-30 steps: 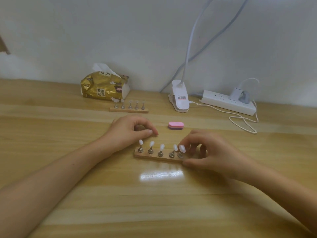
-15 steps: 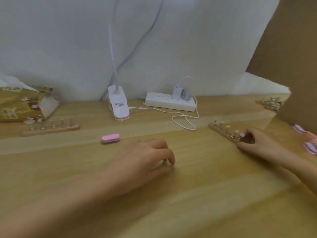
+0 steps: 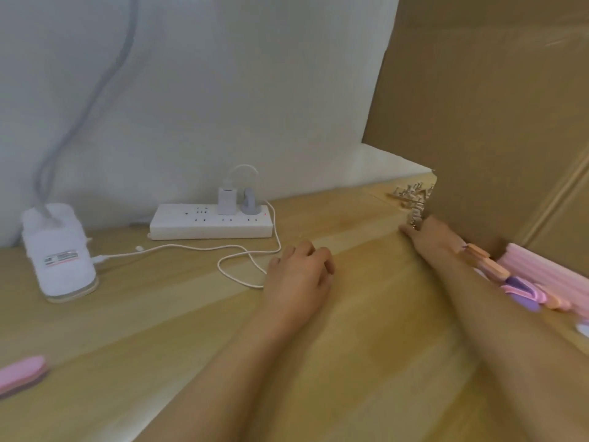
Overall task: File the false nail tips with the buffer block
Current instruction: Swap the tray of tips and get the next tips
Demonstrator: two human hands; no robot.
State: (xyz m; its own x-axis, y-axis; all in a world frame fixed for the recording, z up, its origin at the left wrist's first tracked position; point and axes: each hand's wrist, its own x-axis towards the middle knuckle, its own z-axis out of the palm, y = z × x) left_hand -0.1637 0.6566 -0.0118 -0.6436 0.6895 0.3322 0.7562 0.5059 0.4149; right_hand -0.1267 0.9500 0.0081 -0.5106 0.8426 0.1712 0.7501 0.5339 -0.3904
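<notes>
Buffer block [image 3: 22, 374], pink with a darker underside, lying flat at the near left edge of the table [image 3: 350, 378], partly cut off by the frame, well apart from both hands and touched by neither. Left hand [image 3: 299, 275] resting knuckles up near the middle of the table, fingers loosely curled under and holding nothing, just beside a loop of white cable [image 3: 204, 247]. Right hand [image 3: 428, 237] reaching out to the far right edge, up against the foot of a cardboard box [image 3: 494, 106], fingertips meeting a blurred row of small metal pegs [image 3: 416, 215]. Impossible to tell whether gripping that row or merely touching it, the fingers being smeared and partly hidden. More metal pegs [image 3: 406, 193] lying in a loose heap just behind, toward the far right corner. Along the right edge, beside the right forearm, a heap of spare blocks [image 3: 516, 288] in orange, purple and pink lying against a pink ribbed bundle [image 3: 548, 269]. At the far edge, against the wall, a white power strip [image 3: 210, 224] carrying a white charger [image 3: 227, 200] and a grey plug [image 3: 249, 204], with the cable trailing forward from it. Toward the far left, a white clip lamp base [image 3: 60, 253] standing on the table, its grey neck [image 3: 95, 90] rising out of frame.
</notes>
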